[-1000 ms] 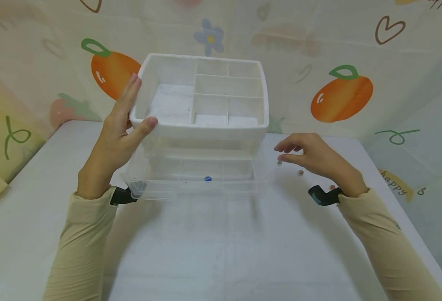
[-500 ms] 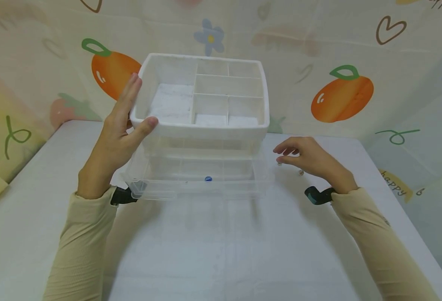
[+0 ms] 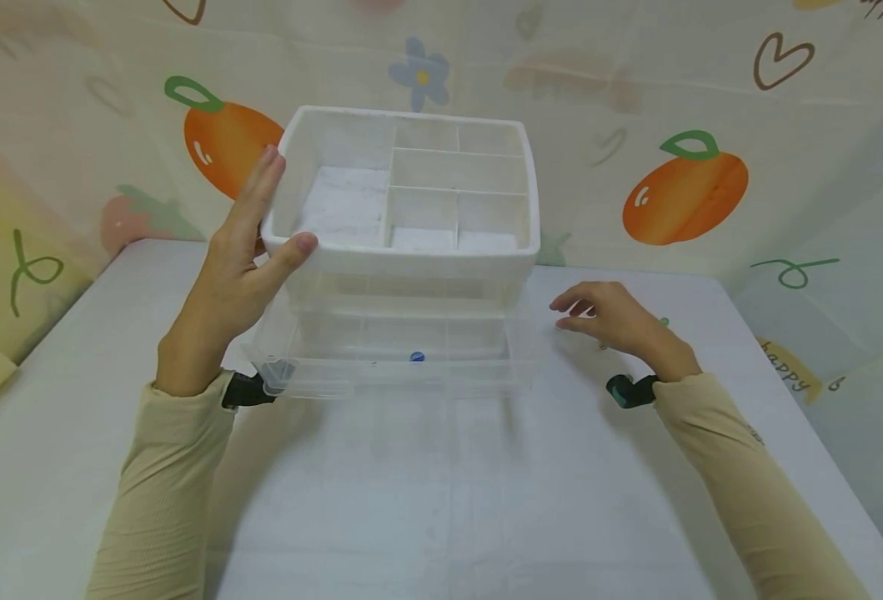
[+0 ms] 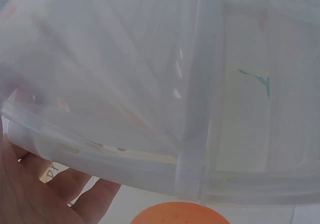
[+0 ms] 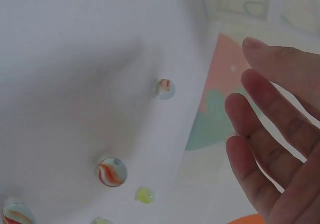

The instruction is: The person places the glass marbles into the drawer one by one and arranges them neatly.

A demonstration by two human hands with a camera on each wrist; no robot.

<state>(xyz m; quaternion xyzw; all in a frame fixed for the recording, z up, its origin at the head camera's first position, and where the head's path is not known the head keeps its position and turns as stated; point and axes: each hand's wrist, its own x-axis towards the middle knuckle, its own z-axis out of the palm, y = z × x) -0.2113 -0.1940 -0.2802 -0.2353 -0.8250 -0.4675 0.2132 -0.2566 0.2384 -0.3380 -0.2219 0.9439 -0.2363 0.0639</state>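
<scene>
My left hand (image 3: 231,267) grips the left side of a white plastic storage box (image 3: 403,264), thumb over the front rim and fingers along the side wall. Below the box's divided top, a clear drawer (image 3: 336,375) sticks out toward me. Inside it lies one blue marble (image 3: 417,357). To the right of the box, my right hand (image 3: 621,321) hovers over the table with loosely bent fingers and nothing between them. Several glass marbles lie near it; the right wrist view shows an orange-and-white swirled marble (image 5: 112,172), a smaller-looking one (image 5: 165,88) and a yellow one (image 5: 145,195).
A white cloth covers the table (image 3: 441,500). Behind it hangs a printed curtain (image 3: 576,83) with orange fruit and flowers. The box's top tray has several compartments (image 3: 347,200). The left wrist view is mostly filled by the translucent drawer side (image 4: 125,98).
My right hand has drawn slightly down and back toward me, now covering the marbles that showed beneath it. The left hand and the box have kept their place.
</scene>
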